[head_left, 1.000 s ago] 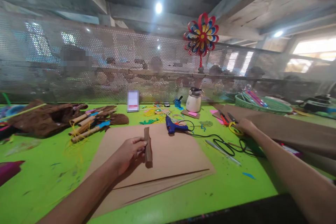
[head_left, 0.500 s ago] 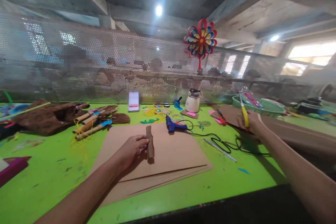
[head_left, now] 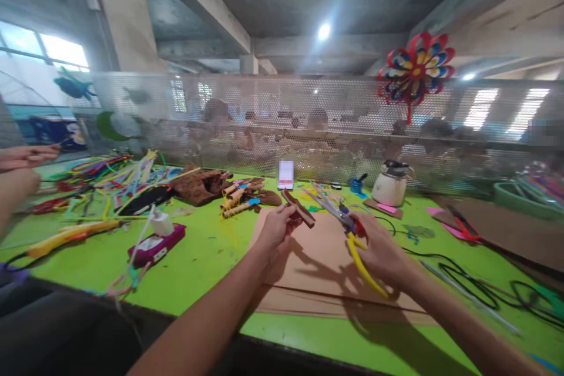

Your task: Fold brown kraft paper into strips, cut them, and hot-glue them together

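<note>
My left hand pinches a short folded strip of brown cardboard above the sheets. Just right of it, my right hand grips yellow-handled scissors, whose blades point up and left, toward the strip. The blades look parted, though blur makes this hard to judge. Below both hands lie large brown cardboard sheets, stacked on the green table. My right hand mostly hides the blue glue gun behind it.
Rolled brown pieces with yellow raffia lie behind my left hand. A purple power strip sits at left, near another person's hands. A phone and a white jug stand at the back. A black cable loops at right.
My view has turned left. My right hand has brought the scissors from the right side over the sheets, beside my left hand. The cardboard strip is now raised and tilted.
</note>
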Action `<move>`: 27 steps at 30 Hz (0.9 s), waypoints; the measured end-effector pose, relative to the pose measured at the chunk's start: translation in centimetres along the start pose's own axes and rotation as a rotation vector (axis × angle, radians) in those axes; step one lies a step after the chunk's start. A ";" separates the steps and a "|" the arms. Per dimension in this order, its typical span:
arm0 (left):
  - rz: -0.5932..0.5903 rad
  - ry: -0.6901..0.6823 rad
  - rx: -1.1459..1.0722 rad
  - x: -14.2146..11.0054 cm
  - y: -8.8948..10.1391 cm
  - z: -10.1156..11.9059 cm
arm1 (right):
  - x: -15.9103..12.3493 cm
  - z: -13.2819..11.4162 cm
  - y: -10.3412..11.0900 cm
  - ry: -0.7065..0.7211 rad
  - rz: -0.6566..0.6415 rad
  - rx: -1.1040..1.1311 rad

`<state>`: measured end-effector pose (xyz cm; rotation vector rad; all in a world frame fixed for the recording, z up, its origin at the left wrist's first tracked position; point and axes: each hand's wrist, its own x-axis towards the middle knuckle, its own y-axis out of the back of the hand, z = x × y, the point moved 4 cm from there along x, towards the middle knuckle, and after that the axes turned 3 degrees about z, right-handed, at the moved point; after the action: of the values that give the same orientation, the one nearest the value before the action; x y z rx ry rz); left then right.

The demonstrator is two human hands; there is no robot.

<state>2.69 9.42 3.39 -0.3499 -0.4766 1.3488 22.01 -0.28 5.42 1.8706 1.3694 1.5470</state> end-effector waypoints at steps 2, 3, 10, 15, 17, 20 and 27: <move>0.044 -0.022 -0.017 0.2 0.3 0.0 | 0.1 -0.6 -1.3 0.000 -0.009 -0.066; 0.063 -0.028 -0.023 0.2 0.4 -0.1 | 0.0 -0.8 -1.8 -0.001 -0.021 -0.093; 0.150 -0.051 -0.012 0.5 1.0 -0.4 | -1.7 -0.6 -3.7 -0.077 -0.126 -0.133; 0.117 -0.046 -0.036 0.6 1.0 -0.6 | -2.0 -0.1 -4.1 -0.108 -0.123 -0.087; 0.103 -0.032 -0.046 0.6 1.0 -0.8 | -2.0 0.1 -4.1 -0.119 -0.116 -0.096; 0.088 -0.010 -0.041 0.6 1.0 -1.1 | -2.1 0.0 -4.0 -0.125 -0.134 -0.091; 0.094 -0.010 -0.067 0.0 0.5 -1.1 | -2.3 -0.4 -3.8 -0.161 -0.132 -0.094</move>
<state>2.83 9.60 2.21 -0.4256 -0.5194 1.4289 20.07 -0.50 1.43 1.7690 1.2982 1.3425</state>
